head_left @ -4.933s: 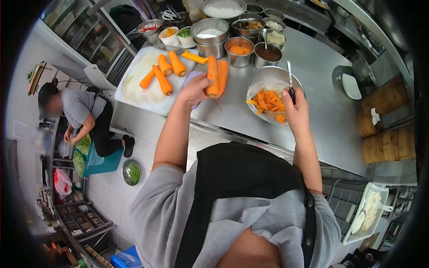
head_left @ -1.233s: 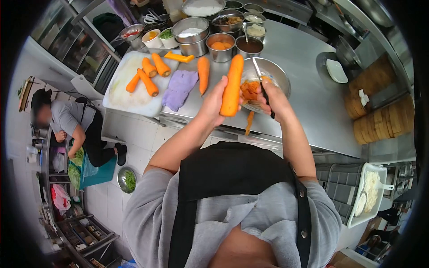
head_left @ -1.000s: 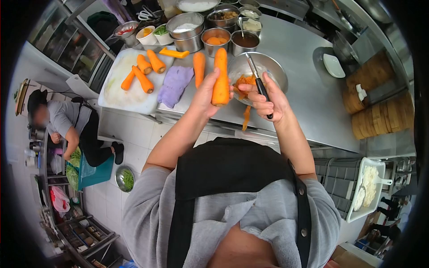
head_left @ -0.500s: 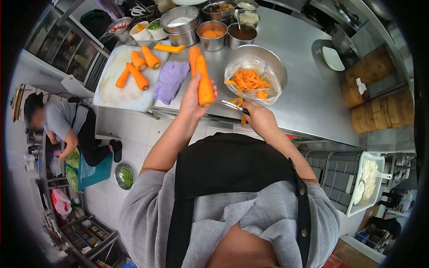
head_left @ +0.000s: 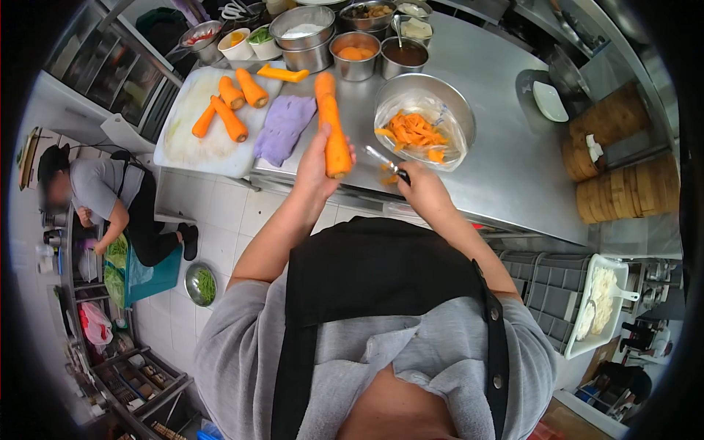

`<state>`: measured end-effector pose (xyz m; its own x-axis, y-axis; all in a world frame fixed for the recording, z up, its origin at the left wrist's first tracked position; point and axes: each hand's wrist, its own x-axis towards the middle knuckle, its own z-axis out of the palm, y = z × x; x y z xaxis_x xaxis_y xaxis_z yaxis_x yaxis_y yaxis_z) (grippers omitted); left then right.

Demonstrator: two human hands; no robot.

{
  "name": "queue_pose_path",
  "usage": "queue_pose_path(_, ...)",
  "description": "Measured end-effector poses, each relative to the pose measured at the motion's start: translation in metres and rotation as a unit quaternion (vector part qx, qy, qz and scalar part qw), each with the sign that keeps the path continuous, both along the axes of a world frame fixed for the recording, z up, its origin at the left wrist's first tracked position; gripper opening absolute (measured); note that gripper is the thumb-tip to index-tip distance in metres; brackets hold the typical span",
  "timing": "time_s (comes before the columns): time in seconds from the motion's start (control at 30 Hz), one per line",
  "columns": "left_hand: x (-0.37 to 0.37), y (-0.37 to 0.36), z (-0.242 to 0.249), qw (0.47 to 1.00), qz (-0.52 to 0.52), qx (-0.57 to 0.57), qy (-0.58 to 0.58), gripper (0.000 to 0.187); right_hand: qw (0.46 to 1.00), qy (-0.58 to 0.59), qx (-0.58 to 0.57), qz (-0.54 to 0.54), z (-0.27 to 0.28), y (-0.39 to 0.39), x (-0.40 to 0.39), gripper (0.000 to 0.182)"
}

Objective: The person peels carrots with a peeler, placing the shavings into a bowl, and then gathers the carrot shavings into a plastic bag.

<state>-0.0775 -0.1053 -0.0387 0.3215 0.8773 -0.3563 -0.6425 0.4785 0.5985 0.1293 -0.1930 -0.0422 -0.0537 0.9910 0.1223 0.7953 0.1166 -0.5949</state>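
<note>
My left hand (head_left: pixel 317 163) is wrapped round a carrot (head_left: pixel 336 147), held slanting over the table's front edge. Another carrot (head_left: pixel 324 85) shows behind its upper end, partly hidden. My right hand (head_left: pixel 425 186) grips a peeler (head_left: pixel 389 164) by its black handle, the metal end pointing at the carrot but apart from it. A blurred bit of orange peel (head_left: pixel 389 178) is beside the peeler. Just beyond, a steel bowl (head_left: pixel 470 117) lined with a clear plastic bag holds carrot peelings (head_left: pixel 416 132).
Several carrots (head_left: pixel 233 125) lie on a white cutting board (head_left: pixel 176 147), with a crumpled purple cloth (head_left: pixel 282 128) alongside. Steel containers, one of dark sauce (head_left: pixel 405 55), line the back. Bamboo steamers (head_left: pixel 631 187) stand at the right. At far left a person (head_left: pixel 110 191) bends over greens.
The peeler has tilted and moved slightly away from the bowl's peelings, and the peel hanging from it has shifted. The held carrot now nearly lines up with the one behind. The view shifted slightly.
</note>
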Motion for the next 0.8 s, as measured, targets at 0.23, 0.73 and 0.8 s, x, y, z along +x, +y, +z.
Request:
queue_pose_path(0.23, 0.001, 0.003, 0.002, 1.0, -0.006, 0.015, -0.004, 0.045, 0.984, 0.068, 0.158, -0.049, 0.06, 0.015, 0.01, 0.022)
queue_pose_path(0.73, 0.019, 0.002, 0.033, 0.987, -0.135, 0.067, -0.058, 0.048, 0.94, 0.288, -0.176, -0.05, 0.065, 0.046, 0.051, 0.026)
queue_pose_path(0.8, 0.028, 0.003, 0.037, 0.982, -0.152, 0.075, -0.079, 0.046, 0.896, 0.391, -0.208, -0.033, 0.067, 0.044, 0.048, 0.023)
